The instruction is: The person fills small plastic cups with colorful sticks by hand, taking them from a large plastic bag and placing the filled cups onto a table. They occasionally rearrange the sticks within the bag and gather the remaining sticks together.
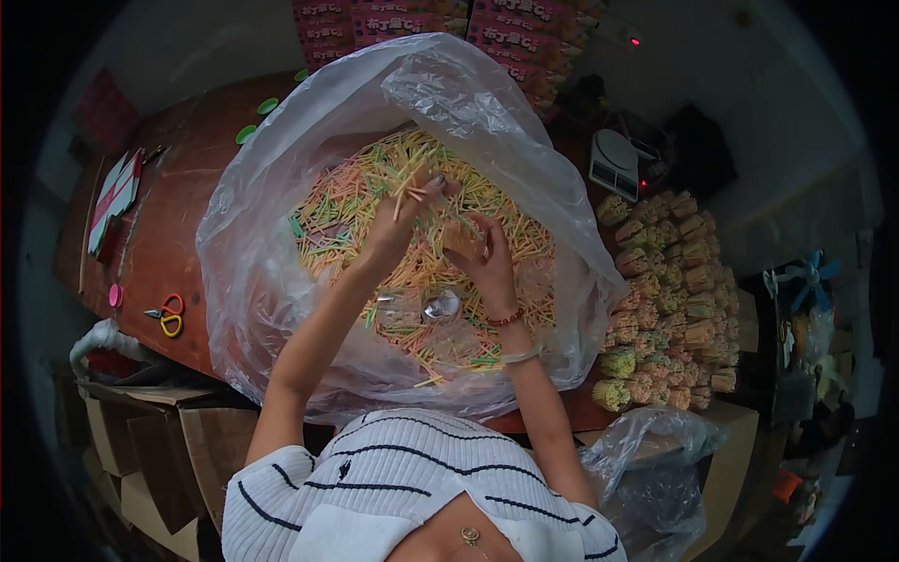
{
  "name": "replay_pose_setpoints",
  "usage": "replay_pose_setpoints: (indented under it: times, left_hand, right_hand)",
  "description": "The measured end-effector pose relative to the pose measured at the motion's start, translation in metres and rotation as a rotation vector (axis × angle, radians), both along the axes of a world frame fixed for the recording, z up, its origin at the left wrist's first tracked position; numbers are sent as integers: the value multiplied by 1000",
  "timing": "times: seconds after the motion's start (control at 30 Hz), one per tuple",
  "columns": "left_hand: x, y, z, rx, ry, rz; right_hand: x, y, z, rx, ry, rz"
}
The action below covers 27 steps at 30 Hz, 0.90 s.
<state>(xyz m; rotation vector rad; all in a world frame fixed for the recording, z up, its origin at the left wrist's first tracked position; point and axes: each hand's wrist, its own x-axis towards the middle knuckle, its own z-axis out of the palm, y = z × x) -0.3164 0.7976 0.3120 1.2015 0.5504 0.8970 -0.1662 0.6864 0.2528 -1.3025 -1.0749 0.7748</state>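
A large clear plastic bag [248, 220] lies wide open in front of me, full of thin pastel sticks [328, 201] in yellow, pink, orange and green. Above the pile, my left hand [398, 220] is closed on a loose bunch of sticks [409, 183] that poke out at several angles. Close beside it, my right hand [492, 267] curls round a small see-through cup [463, 240]; its contents are hard to make out. Nearer to me, a round shiny silver-looking piece [441, 303] and a clear cup [400, 309] rest on the sticks.
Many upright stick bundles [670, 281] crowd the right side, below a white scale [614, 155]. Scissors [169, 317], a pink cap [115, 296] and green lids [246, 134] lie at left. Pink printed boxes [398, 23] stand behind; cardboard boxes [159, 450] sit lower left.
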Motion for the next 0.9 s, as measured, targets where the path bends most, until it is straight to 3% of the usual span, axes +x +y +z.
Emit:
replay_pose_setpoints:
  times: [0.13, 0.23, 0.37, 0.43, 0.57, 0.63, 0.77, 0.83, 0.9]
  left_hand:
    - [11, -20, 24, 267, 83, 68]
    - [21, -24, -2, 342, 253, 51]
    - [15, -28, -20, 243, 343, -20]
    - [12, -24, -24, 187, 145, -118]
    - [16, -34, -5, 76, -32, -103]
    - [9, -26, -6, 248, 213, -212]
    - [-18, 2, -4, 267, 108, -156]
    - [-45, 18, 1, 262, 138, -162]
    - [-62, 35, -4, 634, 538, -179]
  right_hand:
    - [-6, 0, 7, 44, 38, -22]
    - [-14, -1, 12, 79, 15, -9]
    - [-17, 0, 5, 127, -106, -16]
    - [-19, -2, 9, 51, 12, -31]
    - [-21, -5, 24, 28, 15, -65]
    - [-15, -1, 4, 19, 34, 54]
    - [-6, -6, 26, 40, 128, -56]
    - [10, -8, 8, -40, -6, -25]
    - [17, -7, 9, -73, -195, -134]
